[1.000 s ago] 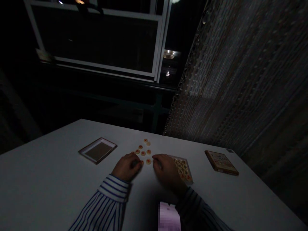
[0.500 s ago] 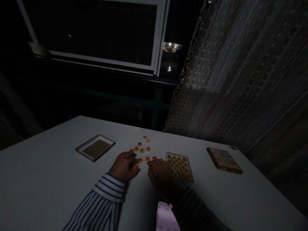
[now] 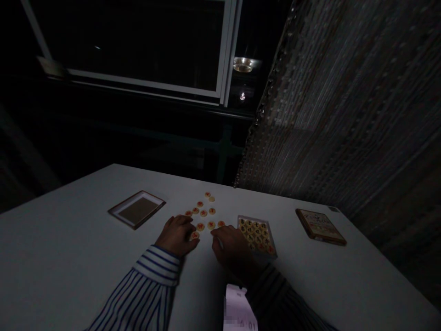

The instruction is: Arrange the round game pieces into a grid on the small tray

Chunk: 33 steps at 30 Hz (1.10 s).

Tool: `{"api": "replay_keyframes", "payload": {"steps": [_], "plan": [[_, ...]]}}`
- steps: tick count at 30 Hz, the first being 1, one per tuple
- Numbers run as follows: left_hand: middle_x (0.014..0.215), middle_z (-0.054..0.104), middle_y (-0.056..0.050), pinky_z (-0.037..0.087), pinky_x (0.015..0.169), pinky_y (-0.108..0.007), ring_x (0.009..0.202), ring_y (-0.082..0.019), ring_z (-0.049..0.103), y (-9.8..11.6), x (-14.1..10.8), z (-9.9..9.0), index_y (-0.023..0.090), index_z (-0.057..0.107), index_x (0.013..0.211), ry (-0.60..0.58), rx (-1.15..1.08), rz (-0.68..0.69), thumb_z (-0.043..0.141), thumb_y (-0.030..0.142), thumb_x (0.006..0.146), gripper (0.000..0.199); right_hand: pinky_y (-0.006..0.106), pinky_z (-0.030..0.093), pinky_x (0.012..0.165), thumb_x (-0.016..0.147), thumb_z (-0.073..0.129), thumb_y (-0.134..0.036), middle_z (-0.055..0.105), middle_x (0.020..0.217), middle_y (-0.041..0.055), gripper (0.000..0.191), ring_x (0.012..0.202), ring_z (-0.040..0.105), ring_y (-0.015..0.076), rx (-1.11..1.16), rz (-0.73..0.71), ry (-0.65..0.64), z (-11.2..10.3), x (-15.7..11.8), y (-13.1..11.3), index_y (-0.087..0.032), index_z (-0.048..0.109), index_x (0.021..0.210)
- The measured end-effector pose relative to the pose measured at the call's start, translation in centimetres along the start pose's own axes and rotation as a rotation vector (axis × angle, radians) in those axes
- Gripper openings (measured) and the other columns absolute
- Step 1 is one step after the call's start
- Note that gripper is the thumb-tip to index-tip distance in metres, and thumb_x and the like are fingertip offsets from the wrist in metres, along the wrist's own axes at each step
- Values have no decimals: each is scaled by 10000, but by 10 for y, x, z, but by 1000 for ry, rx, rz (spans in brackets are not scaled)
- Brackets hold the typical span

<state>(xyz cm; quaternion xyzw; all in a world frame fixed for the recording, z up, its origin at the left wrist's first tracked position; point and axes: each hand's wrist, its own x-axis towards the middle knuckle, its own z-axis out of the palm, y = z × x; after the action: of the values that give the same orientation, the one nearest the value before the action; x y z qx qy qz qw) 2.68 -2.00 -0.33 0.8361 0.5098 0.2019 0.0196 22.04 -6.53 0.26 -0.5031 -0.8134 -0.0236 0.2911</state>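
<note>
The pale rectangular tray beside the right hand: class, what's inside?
Round yellowish discs with black characters, some red at the near edge. The right hand covers the near left corner of the tray; contents there cannot be seen.

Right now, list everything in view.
Loose discs: eleven visible, tan, central
Tray: one, pale, right
Tray discs: many, tan, in tray
Open box: one, brown, left
Cover: one, brown, far right
Table: one, white, below
Patch: one, dark, right corner
Blurred thing: one, purplish, bottom edge
Curtain: one, greyish, behind right
Window frame: one, pale, behind
Lights: three, pale, near window
Sleeves: two, striped, at wrists
Left hand: one, bare, beside discs
Right hand: one, bare, beside tray
</note>
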Motion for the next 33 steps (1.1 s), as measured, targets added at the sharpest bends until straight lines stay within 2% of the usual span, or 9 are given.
{"api": "replay_keyframes", "payload": {"steps": [7,18,24,33], "plan": [[1076,613,-75,343,927,-455,1054,-269,507,3,0,-3,240,684,825,-21,21,-1,552,412,660,272,293,366,743,778,465,-181,630,858,19,198,823,532,167,-33,-2,-20,3,-1,1,-209,602,918],[1024,640,-70,291,948,-539,1018,-276,538,7,0,-6,235,656,874,68,-72,24,532,365,670,271,282,362,754,786,463,-176,626,870,29,202,844,532,157,-29,-5,-34,0,-1,0,-202,601,932],[996,644,-55,272,963,-511,1018,-250,538,15,1,-11,229,627,921,76,-96,65,508,331,696,274,284,361,749,784,462,-182,624,871,28,201,840,527,158,-27,3,-44,-3,-1,-3,-201,599,930],[935,648,-42,271,962,-464,959,-222,546,25,3,-15,224,606,862,94,-137,153,509,286,701,198,276,367,756,782,467,-177,624,869,32,195,849,531,157,-30,23,-33,-1,2,-2,-200,603,919]]}}
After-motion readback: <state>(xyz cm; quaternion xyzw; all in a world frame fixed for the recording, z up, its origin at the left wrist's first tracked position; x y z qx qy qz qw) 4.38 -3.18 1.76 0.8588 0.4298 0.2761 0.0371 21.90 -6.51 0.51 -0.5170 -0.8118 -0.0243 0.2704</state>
